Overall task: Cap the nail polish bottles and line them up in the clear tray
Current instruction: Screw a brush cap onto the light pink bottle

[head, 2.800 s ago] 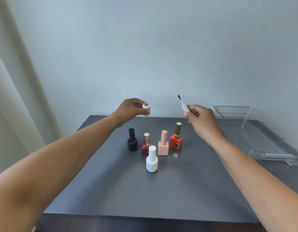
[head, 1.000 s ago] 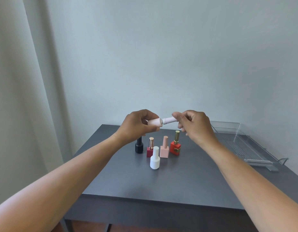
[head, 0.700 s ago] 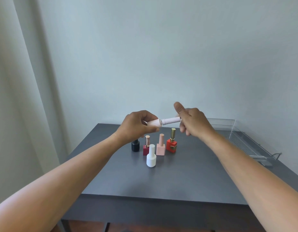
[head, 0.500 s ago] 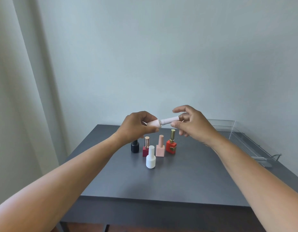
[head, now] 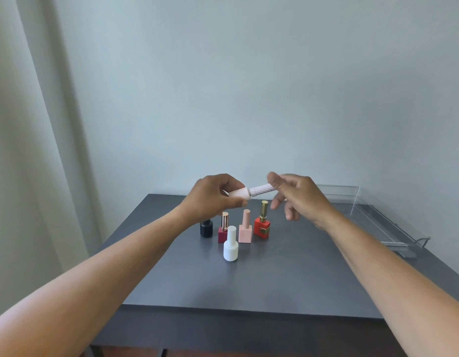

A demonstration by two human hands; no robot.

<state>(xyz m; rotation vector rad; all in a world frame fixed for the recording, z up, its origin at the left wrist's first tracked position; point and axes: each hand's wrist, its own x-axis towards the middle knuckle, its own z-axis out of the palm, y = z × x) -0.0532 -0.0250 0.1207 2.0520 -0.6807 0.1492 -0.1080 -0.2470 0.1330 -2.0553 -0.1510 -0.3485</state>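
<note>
My left hand (head: 210, 197) grips a pale pink round nail polish bottle (head: 238, 194), held sideways in the air above the table. Its ribbed pale cap (head: 260, 189) sits on the neck and points right. My right hand (head: 300, 197) pinches the far end of that cap, with its lower fingers spread. Below stand several capped bottles: a black one (head: 206, 228), a dark red one with a rose-gold cap (head: 223, 231), a white one (head: 231, 247), a pink square one (head: 245, 231) and a red one with a gold cap (head: 261, 226). The clear tray (head: 336, 187) lies at the right.
The dark grey table (head: 274, 284) stands against a pale wall. Its front edge is near me. A light curtain (head: 30, 150) hangs at the left. The tray has a ribbed floor and reaches the table's right edge.
The brush cap, apart from the bottle 2.8 s ago, now sits on its neck. Over the last second my right fingers have shifted around the cap while my left hand stayed still.
</note>
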